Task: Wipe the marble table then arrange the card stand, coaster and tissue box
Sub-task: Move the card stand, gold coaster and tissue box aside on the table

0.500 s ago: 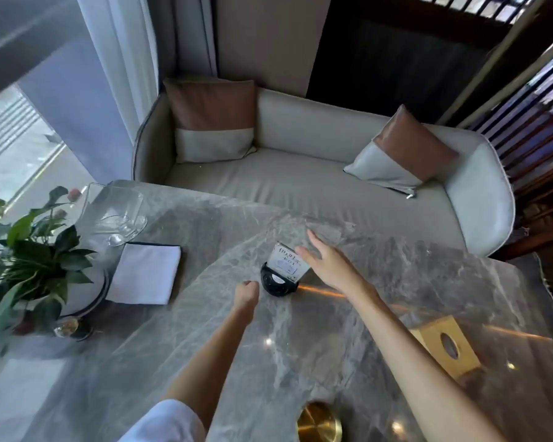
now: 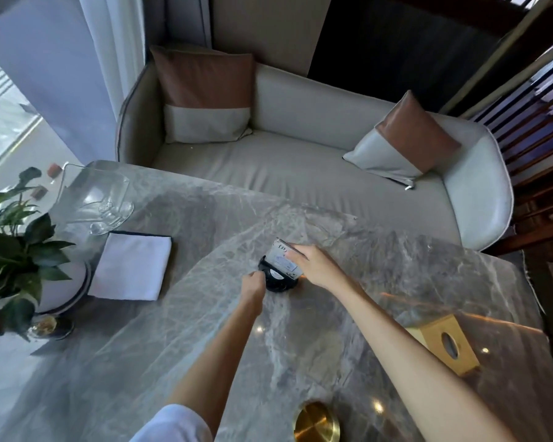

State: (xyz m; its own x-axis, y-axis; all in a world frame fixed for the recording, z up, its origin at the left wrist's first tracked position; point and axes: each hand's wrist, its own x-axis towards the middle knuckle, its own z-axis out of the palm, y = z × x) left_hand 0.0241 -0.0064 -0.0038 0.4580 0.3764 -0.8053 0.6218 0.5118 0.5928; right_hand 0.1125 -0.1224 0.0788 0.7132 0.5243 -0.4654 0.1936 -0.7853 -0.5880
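Fingers of both hands now closed on card stand (image 2: 280, 269), previously only reaching

Two hands (image 2: 253, 283) (image 2: 313, 266), one card stand (image 2: 278, 269), one coaster (image 2: 316, 422), one tissue box (image 2: 444, 346), one cloth (image 2: 131, 266), two cushions (image 2: 205, 97) (image 2: 403, 135)

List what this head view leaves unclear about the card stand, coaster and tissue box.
- Card stand: print blurred; right hand covers the card's edge.
- Gold coaster: cut off by the bottom edge.
- Tissue box: right forearm hides its near corner; no tissue visible in the slot.
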